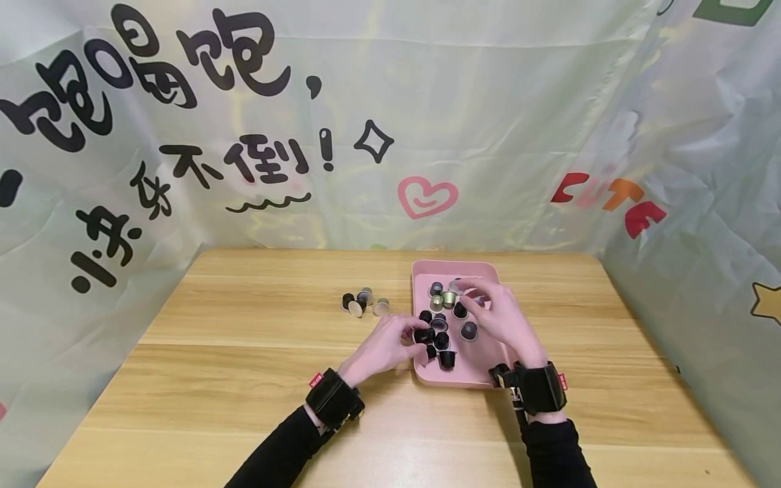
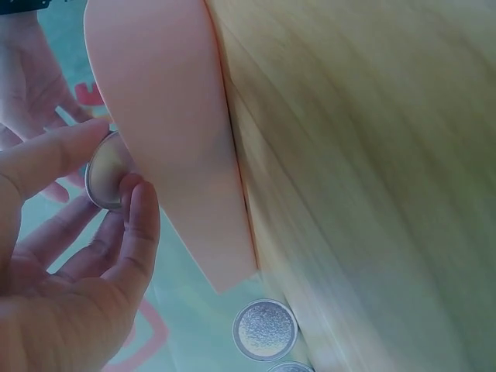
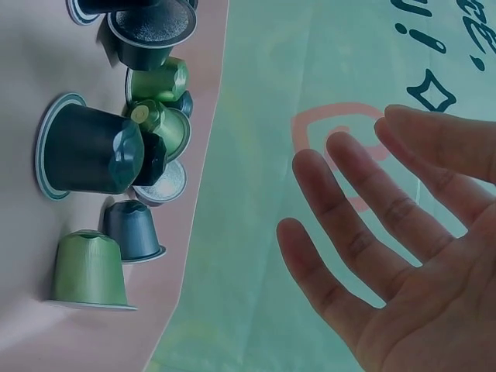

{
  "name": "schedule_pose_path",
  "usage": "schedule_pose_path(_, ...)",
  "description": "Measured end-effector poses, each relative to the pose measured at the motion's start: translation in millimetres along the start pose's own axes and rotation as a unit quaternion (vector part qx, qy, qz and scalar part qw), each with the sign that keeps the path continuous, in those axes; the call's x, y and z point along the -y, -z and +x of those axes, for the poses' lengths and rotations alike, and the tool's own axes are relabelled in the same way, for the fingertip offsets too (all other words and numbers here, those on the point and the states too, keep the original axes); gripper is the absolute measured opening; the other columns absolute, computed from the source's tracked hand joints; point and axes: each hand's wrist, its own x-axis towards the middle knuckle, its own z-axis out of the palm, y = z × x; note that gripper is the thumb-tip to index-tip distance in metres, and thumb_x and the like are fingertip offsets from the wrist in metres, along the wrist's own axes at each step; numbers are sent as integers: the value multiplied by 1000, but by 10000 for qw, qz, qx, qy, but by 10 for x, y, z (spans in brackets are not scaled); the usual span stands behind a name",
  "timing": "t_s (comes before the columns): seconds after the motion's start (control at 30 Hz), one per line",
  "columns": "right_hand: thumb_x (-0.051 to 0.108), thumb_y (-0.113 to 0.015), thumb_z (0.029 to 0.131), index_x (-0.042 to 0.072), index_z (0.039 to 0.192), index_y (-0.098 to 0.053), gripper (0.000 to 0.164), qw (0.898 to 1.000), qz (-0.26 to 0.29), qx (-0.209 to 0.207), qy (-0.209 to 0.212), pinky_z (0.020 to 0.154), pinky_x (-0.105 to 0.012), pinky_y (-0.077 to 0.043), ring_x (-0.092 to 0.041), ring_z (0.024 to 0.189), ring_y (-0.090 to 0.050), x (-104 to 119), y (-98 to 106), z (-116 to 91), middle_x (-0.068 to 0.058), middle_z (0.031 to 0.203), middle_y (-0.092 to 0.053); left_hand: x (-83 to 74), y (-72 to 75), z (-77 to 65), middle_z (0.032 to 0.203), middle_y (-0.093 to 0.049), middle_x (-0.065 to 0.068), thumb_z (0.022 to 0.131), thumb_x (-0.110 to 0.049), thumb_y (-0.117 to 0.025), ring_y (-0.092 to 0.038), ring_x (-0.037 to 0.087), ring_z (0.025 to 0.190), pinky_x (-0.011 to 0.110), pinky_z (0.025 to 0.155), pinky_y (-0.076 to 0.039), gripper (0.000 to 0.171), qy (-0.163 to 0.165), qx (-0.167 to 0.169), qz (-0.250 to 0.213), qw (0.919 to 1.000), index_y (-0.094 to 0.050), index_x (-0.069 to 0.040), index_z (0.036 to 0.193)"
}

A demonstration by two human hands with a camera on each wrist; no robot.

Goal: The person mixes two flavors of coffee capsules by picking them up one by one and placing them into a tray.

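Note:
My left hand [image 1: 387, 344] pinches a coffee capsule [image 2: 107, 172] by its rim at the left side of a pink tray [image 1: 470, 369]. In the head view this capsule looks black, and the left wrist view shows its pale foil lid. Above the tray's right part hovers my right hand [image 1: 502, 315]; the right wrist view shows its fingers extended and apart, holding nothing. Inside the tray lie several capsules: black ones such as a tipped capsule [image 1: 447, 360], a dark upright capsule [image 3: 93, 151] and a green capsule [image 3: 89, 270]. My right fingers hide part of the tray's far end.
Left of the tray, a small group of capsules [image 1: 360, 301] lies on the wooden table [image 1: 262, 379], with a light-lidded capsule [image 1: 382, 307] beside it. A printed cloth [image 1: 488, 135] hangs behind the table and along its sides.

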Motion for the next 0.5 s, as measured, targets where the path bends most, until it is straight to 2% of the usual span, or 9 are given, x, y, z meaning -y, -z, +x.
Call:
schedule_pose_path(0.3,4,-62,97,-1,128,-65,31,9999,86,53,-37,88,-48,-56,-34,103,-70,-6,-4,0,-21,122,-71,0,-4,-2,121,-72,8,85,-12,-78,-65,16,97,28,89,-53,40,122,35,198,9997,-69,-8,124)
schedule_pose_path(0.5,4,-64,96,1,126,-66,30,9999,68,70,-27,85,-36,-56,-31,101,-71,0,-19,6,-20,119,-72,2,-9,-11,125,-71,8,86,-8,-75,-66,18,102,28,92,-54,38,148,103,150,9997,-70,-9,123)
